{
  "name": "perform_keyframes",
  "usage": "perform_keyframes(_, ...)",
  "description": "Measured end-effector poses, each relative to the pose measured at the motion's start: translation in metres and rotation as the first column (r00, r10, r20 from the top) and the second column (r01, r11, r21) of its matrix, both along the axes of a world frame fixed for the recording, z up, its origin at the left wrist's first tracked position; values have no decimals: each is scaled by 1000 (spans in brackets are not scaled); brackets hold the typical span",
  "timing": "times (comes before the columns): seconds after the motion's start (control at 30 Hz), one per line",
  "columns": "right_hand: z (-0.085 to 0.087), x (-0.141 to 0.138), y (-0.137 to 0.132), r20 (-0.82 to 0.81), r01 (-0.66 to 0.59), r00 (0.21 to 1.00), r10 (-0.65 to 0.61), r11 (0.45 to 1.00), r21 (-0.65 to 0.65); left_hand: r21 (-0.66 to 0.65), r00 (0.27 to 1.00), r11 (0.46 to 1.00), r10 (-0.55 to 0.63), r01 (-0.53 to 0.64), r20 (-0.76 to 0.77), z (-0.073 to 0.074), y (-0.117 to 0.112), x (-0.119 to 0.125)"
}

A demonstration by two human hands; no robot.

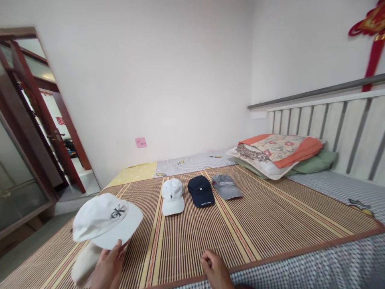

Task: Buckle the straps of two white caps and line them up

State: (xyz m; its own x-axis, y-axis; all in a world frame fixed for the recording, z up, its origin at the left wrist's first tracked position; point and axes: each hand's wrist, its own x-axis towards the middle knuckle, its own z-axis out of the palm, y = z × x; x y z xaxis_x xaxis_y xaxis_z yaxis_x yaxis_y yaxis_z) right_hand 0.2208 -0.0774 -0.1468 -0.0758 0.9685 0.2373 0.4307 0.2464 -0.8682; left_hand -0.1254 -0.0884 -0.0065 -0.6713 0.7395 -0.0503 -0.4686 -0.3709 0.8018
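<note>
Holding a white cap (105, 220) by the edge of its brim, the left hand (107, 267) had fingers curled up under the peak, grasping it just above the bamboo mat (270, 224) on the bed; a second, cream cap (86, 263) lay beneath it, partly hidden by the wrist. The right hand (215, 269) rested loosely curled on the mat's near edge, gripping nothing. Further back, three caps sat in a row, near each other but apart: a white cap with a small logo (172, 196), a navy cap (201, 191), a grey cap (226, 186), all brims toward the camera. Pillows (279, 154) were stacked by the slatted headboard (331, 120). Judgement: a brim-only pinch lets the crown tip, so supporting the crown from below would keep the cap level; setting it down brim-forward, left of the row, would match the line
</note>
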Motion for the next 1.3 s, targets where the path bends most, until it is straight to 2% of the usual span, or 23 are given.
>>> perform_keyframes(0.07,-3,2,2,5,-6,1000,6,1000,16,6,990,990,-141,142,-17,3,-3,27)
perform_keyframes(0.17,-7,5,4,-21,-20,1000,21,999,41,2,941,941,-338,338,-27,2,-4,72)
perform_keyframes(0.23,-9,7,6,-84,-51,995,51,999,-1,-8,913,913,-408,409,11,-2,-1,100)
perform_keyframes(0.33,-10,10,10,-274,-158,957,97,965,-210,7,875,876,-482,482,55,-5,9,134)
perform_keyframes(0.43,-1,18,17,-539,-224,841,-44,878,-422,49,841,841,-541,539,28,-2,22,158)
perform_keyframes(0.5,15,26,27,-672,-224,720,-174,858,-462,59,825,825,-564,562,35,1,30,167)
perform_keyframes(0.57,39,36,42,-723,-189,658,-209,884,-427,51,800,803,-596,594,70,0,40,172)
perform_keyframes(0.63,68,45,61,-771,-156,604,-204,918,-365,51,759,764,-645,643,90,-5,50,174)
perform_keyframes(0.7,98,52,81,-840,-174,533,-100,959,-224,55,708,712,-702,700,80,-13,63,174)
perform_keyframes(0.77,123,55,98,-875,-214,483,27,973,-88,37,639,640,-768,767,48,-22,77,175)
perform_keyframes(0.8,134,57,104,-890,-214,452,50,975,-53,26,588,589,-808,808,22,-27,84,175)
perform_keyframes(0.87,150,59,113,-911,-197,411,39,979,-47,12,461,461,-887,888,-43,-34,99,178)
perform_keyframes(0.93,160,60,115,-920,-239,387,57,970,-40,3,351,353,-930,936,-111,-38,110,181)
perform_keyframes(1.0,167,61,112,-924,-337,368,100,941,-32,0,286,290,-944,957,-164,-39,115,182)
perform_keyframes(1.07,170,59,107,-930,-413,335,147,911,-5,6,253,257,-947,966,-200,-39,115,180)
perform_keyframes(1.13,170,56,103,-928,-394,341,146,919,0,19,276,277,-943,961,-186,-36,110,175)
perform_keyframes(1.27,163,50,107,-856,-298,500,128,954,-32,13,487,488,-870,873,-80,-27,101,160)
perform_keyframes(1.3,162,49,109,-831,-289,538,142,957,-24,0,524,525,-849,851,-76,-23,99,156)
